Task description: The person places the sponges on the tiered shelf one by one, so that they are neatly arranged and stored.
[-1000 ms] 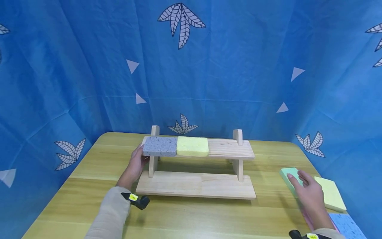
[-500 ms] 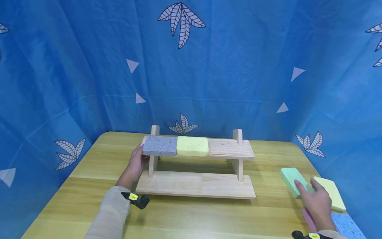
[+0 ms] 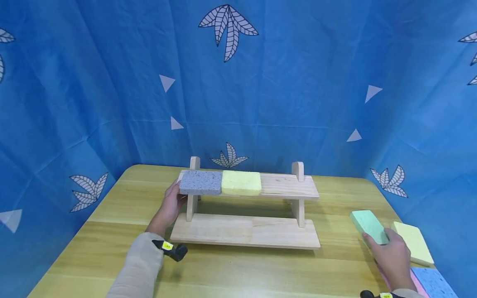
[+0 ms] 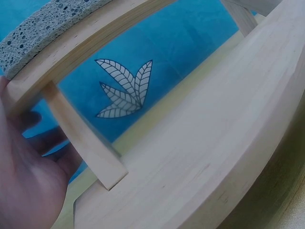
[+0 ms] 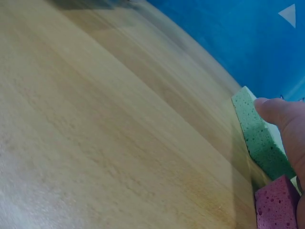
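Note:
A two-tier wooden rack [image 3: 246, 229] stands mid-table. On its upper shelf, a grey speckled sponge [image 3: 200, 182] lies at the left end, touching a yellow sponge [image 3: 241, 183] on its right. My left hand [image 3: 170, 209] grips the left end of that shelf; the left wrist view shows fingers curled under it behind the post [image 4: 86, 136]. At the table's right side, my right hand [image 3: 393, 256] grips the near end of a green sponge [image 3: 369, 226], thumb on its left side, fingers on its right. The thumb [image 5: 274, 109] partly covers the green sponge in the right wrist view.
Right of the green sponge lies a pale yellow sponge [image 3: 413, 243]. A blue sponge [image 3: 434, 282] and a pink sponge [image 5: 276, 205] are nearer the front right, the pink one partly hidden by my right hand. A blue patterned curtain [image 3: 238, 95] surrounds the table's back and sides.
My right hand first shifted right over the green sponge, then back left, its thumb and fingers now around the sponge's near end. My left hand stays on the rack.

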